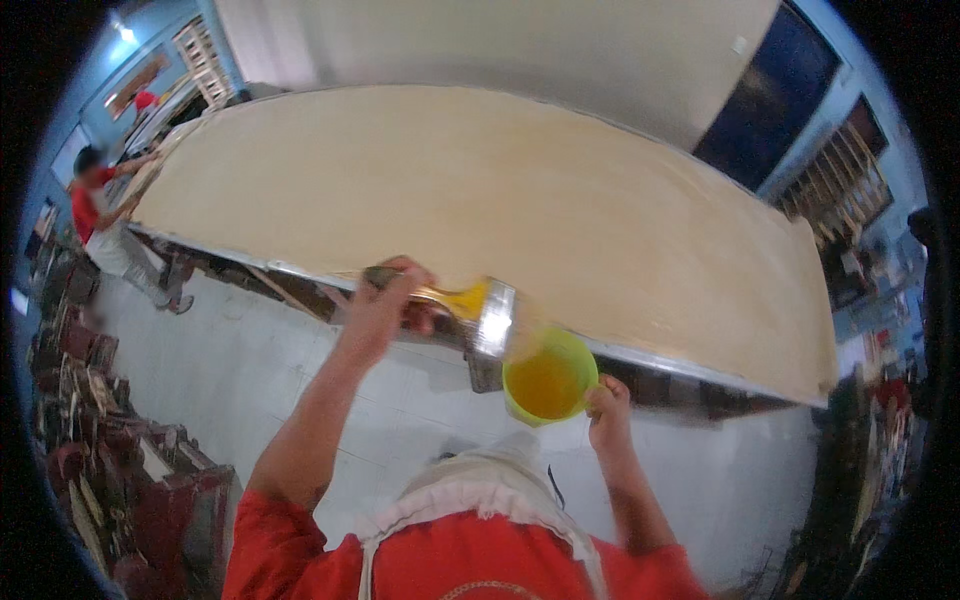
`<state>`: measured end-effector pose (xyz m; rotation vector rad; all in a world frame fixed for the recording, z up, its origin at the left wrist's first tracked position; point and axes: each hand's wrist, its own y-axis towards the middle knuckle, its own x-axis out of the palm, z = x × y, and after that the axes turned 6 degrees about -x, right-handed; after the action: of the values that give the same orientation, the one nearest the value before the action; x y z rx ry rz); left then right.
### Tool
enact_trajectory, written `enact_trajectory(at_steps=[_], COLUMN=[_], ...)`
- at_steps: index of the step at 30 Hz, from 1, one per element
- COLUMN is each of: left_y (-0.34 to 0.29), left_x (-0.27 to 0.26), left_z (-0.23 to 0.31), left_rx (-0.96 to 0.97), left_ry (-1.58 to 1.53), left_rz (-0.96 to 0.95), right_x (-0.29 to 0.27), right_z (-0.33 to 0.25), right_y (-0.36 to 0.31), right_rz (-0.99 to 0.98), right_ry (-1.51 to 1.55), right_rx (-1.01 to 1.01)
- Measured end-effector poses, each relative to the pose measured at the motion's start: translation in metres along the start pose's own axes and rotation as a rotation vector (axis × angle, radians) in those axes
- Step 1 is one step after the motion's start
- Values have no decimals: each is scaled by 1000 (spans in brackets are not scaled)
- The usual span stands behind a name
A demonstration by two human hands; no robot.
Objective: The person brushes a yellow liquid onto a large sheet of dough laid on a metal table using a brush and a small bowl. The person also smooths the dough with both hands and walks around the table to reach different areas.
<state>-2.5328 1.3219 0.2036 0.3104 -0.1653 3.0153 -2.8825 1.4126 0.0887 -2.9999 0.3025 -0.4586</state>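
Note:
My left hand (390,305) is closed around the handle of a wide paintbrush (494,318) with a yellow handle base and a shiny metal ferrule. The brush lies nearly level, its pale bristles pointing right, over the rim of a lime-green cup (512,391). Amber-yellow liquid (548,382) shows inside the cup. My right hand (607,398) grips the cup by its handle on the right side. Both are held at the near edge of a long table covered with a pale tan sheet (480,190); darker, damp-looking patches mark parts of it.
At the table's far left end stands another person (100,210) in a red top and light apron, hands at the sheet. Dark red furniture pieces (180,510) crowd the lower left. Wooden racks (835,190) stand at the right, beside a dark doorway (768,95). A pale wall runs behind the table.

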Motion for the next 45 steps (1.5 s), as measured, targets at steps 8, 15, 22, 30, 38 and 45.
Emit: enact_trajectory(at_steps=[8,15,22,30,38,45], left_y=[52,193,361,423,549,704], left_x=[-2,-98,-222,-375,-591,-651], left_z=[-7,28,79,45,32,53], left_rx=[401,-117,190,-46,-17,39], left_ry=[992,577,474,1012,865,1260], left_rz=[-276,-371,294,403,582,925], right_x=[135,215,248,251,285,260], right_z=[42,50,54,56,53,57], right_y=[87,184,272,319,354,383], right_rz=[-74,-124,-157,81,455,361], right_ry=[86,6,-66,-68,-58,106], right_rx=[60,53,-53,-16,-77,32])
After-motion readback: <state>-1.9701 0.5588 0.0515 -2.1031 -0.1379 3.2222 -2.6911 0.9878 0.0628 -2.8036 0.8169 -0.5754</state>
